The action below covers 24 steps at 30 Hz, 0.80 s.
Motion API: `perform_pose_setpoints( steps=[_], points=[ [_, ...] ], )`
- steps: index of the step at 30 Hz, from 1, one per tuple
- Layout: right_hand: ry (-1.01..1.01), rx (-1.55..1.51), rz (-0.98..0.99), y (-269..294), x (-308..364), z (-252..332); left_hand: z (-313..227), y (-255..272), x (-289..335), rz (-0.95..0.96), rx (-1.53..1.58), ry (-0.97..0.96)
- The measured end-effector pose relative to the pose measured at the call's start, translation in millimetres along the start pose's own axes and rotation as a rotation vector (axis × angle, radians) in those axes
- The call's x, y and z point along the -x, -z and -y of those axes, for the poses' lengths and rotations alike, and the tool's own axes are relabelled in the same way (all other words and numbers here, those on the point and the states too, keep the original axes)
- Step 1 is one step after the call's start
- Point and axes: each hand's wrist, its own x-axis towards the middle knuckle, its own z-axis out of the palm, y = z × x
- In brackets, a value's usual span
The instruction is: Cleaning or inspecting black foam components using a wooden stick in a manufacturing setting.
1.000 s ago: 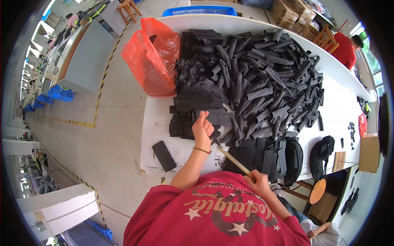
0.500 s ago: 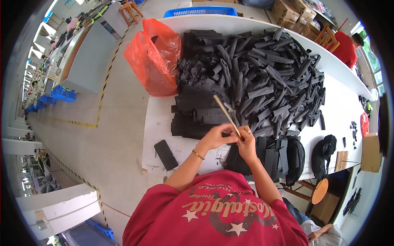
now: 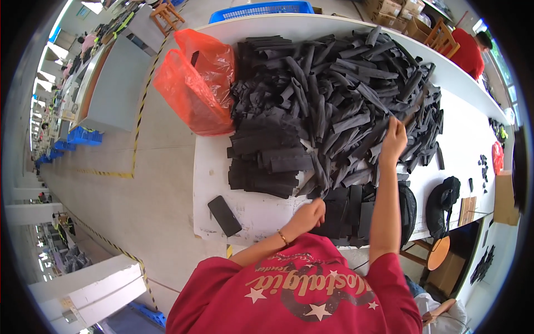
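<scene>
My right hand reaches over the large heap of rolled black fabric pieces, its fingers pinched together. A thin wooden-looking stick, smeared by motion, extends from its fingertips across the heap. Close to my body, my left hand is closed with curled fingers beside the flat black strips; whether something is inside it cannot be seen. Flatter stacks of black pieces lie on the left side of the white table.
A red plastic bag stands at the table's left edge, with a black phone nearer me. Black mesh bags lie to the right. Beyond the raised table edge are a blue basket and a person in red.
My hands have parted. The right one has swung forward and right over the heap with the stick; the left has drawn back toward my body. The view has shifted slightly.
</scene>
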Motion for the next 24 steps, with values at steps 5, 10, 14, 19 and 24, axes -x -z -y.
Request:
perform_pose_setpoints(
  steps=[5, 10, 14, 19, 24],
  points=[
    [0.009, 0.137, 0.364, 17.4, 24.5, -30.6, 9.6, 59.7, -80.1, -0.455, -0.908, -0.42],
    [-0.032, 0.401, 0.599, 68.0, 85.6, -39.9, 51.7, 103.9, -100.6, -0.366, -0.978, -0.329],
    [0.366, 0.537, 0.727, 102.2, 96.1, -31.5, 24.9, 122.0, -94.3, -0.288, -0.487, -0.205],
    [0.606, 0.574, 0.77, 102.9, 92.2, -25.4, 3.7, 134.5, -88.2, -0.2, -0.313, -0.115],
    [0.71, 0.586, 0.794, 89.6, 96.4, -18.4, -12.1, 131.2, -74.4, -0.16, -0.435, -0.206]
  ],
)
